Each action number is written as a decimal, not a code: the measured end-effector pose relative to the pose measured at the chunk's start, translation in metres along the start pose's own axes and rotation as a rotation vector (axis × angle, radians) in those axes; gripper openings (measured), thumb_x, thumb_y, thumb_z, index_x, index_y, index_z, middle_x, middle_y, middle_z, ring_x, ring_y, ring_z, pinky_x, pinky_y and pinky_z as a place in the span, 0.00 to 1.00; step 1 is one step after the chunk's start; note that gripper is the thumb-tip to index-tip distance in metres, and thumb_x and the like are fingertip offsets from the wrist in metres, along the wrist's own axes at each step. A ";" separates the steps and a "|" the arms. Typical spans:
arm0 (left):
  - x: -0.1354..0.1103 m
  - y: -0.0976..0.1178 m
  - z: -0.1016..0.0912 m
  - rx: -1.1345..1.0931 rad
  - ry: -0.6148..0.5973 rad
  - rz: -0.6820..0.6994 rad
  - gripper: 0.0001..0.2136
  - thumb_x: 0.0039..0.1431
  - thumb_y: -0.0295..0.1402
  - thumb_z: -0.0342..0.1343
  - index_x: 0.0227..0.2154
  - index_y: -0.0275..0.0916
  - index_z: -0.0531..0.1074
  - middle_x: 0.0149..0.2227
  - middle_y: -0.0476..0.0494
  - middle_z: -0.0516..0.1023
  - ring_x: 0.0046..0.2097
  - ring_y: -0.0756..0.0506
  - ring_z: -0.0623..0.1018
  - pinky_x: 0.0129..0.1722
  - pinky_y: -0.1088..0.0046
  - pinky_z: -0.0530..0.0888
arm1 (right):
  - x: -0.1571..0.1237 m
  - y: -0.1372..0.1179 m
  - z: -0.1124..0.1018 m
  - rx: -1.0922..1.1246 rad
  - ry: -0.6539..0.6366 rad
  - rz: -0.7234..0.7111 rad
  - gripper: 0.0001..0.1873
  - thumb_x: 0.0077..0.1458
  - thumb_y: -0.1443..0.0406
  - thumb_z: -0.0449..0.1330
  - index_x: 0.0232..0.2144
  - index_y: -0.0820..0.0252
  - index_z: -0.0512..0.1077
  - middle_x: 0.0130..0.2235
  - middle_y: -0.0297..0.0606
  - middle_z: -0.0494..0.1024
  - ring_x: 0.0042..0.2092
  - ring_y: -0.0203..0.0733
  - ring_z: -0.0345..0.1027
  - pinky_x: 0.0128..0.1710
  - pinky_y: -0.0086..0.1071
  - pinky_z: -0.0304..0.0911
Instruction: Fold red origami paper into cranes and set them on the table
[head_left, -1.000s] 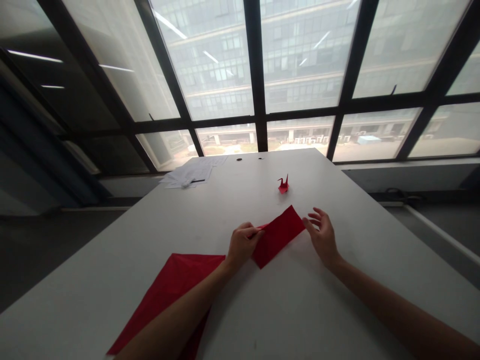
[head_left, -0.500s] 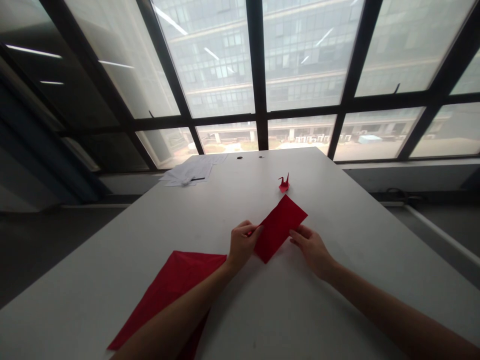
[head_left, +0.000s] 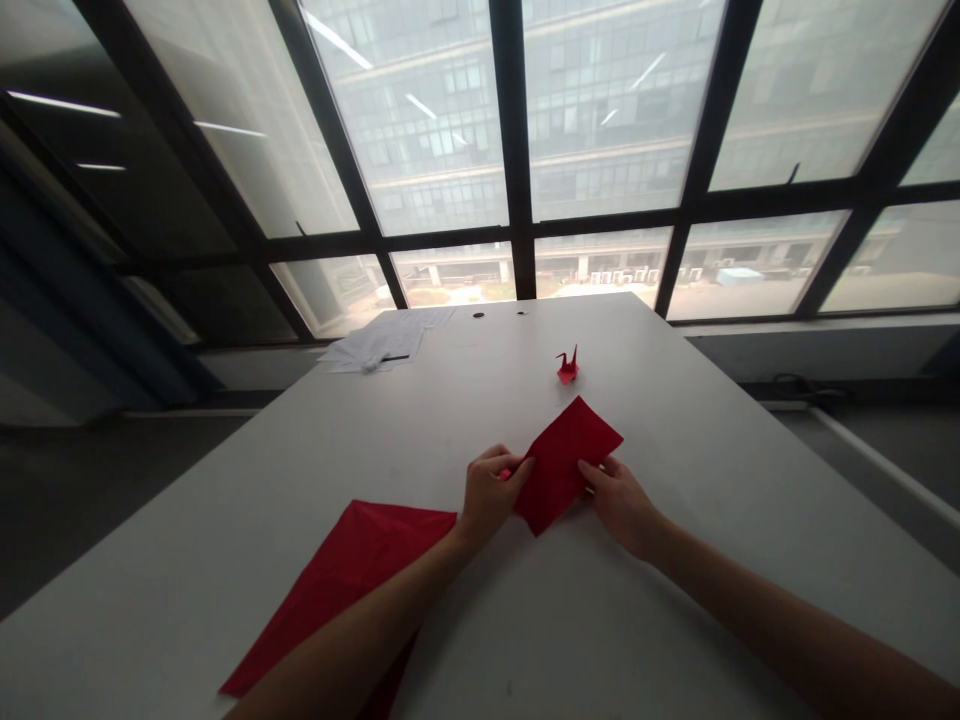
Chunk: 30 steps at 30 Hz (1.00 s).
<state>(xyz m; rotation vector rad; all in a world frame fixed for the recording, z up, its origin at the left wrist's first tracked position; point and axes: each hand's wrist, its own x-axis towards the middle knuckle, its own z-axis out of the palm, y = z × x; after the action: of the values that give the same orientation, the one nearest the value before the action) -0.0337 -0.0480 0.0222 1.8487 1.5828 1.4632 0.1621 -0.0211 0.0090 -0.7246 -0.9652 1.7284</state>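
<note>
A folded piece of red paper is held between my two hands above the white table. My left hand pinches its left edge, thumb on top and fingers beneath. At the lower right edge my right hand grips the paper with the thumb over its face; the other fingertips are partly hidden behind it. Just beyond the paper stands a small red origami crane. Under my left forearm lies a larger sheet of red paper, partly covered by the arm.
White papers with a dark pen on them lie at the table's far left. Two small dark spots are near the far edge. Large windows with black frames rise behind the table, and a blue curtain hangs at left.
The folded paper has shifted slightly right and towards me, and it now bends a little between my hands. My right thumb lies further over its face.
</note>
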 end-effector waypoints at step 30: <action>-0.001 -0.010 0.000 -0.218 -0.111 0.063 0.05 0.58 0.35 0.64 0.31 0.42 0.83 0.32 0.43 0.79 0.36 0.44 0.76 0.36 0.70 0.73 | 0.014 -0.032 -0.036 -1.331 0.130 -1.147 0.06 0.62 0.69 0.59 0.37 0.52 0.74 0.39 0.35 0.79 0.46 0.46 0.71 0.58 0.51 0.55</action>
<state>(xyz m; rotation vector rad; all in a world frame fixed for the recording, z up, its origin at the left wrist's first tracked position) -0.0389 -0.0450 0.0144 1.8334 1.2713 1.4674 0.2018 0.0077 0.0182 -0.7644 -1.8950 -0.1040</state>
